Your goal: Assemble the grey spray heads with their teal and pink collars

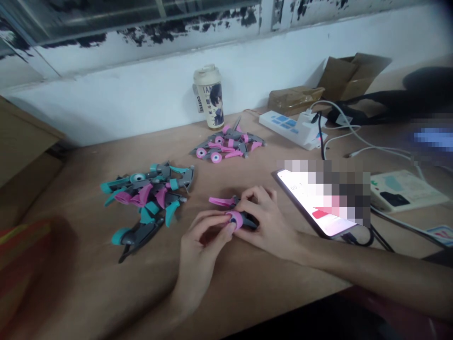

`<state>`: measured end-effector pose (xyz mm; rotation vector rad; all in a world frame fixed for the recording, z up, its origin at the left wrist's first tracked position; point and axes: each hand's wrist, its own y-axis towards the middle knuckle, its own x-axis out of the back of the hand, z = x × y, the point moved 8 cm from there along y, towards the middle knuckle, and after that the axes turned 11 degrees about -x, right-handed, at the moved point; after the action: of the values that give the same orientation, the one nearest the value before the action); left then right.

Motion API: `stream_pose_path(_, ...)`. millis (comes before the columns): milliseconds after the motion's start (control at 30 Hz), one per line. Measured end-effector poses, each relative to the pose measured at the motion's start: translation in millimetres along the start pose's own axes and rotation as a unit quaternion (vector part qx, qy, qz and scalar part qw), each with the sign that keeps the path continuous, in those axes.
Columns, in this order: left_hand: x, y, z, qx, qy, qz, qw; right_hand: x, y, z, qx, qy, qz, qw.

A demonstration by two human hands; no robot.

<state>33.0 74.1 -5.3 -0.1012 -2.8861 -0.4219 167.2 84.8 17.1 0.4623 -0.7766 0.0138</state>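
Observation:
Between my two hands, just above the tabletop, is a grey trigger spray head (250,221) with a pink collar (236,220) and a pink lever. My left hand (202,243) pinches the pink collar between thumb and fingers. Closed around the grey body is my right hand (264,219), which hides much of it. To the left lies a heap of grey spray heads (150,186) with teal and some pink parts. One teal-collared spray head (139,236) sits at that heap's near edge. Farther back is a second heap with pink parts (228,144).
A lit phone (318,203) lies right of my hands, with a cable plugged in. Behind it are a white power strip (283,125) with cords and cardboard boxes (295,98). A lidded coffee cup (209,97) stands by the wall. A pale device (406,193) sits far right.

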Motion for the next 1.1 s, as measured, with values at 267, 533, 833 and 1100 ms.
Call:
stream_pose_path(267, 2.0, 6, 0, -0.011, -0.011, -0.004, 1.000, -3, -1, 1, 0.007, -0.013, 0.005, 1.000)
stream_pose_path(533, 4.5, 5, 2, -0.011, 0.003, -0.015, 1.000, -4, -1, 0, 0.005, -0.026, 0.005, 1.000)
stream_pose_path(833, 5.8, 4, -5, -0.025, -0.042, -0.041, 0.998, -1, 2, -5, -0.024, 0.027, 0.020, 0.999)
stream_pose_path(1100, 44.0, 21, -22, -0.187, 0.093, -0.135, 0.969, 11, 8, -2, -0.050, 0.135, 0.041, 0.989)
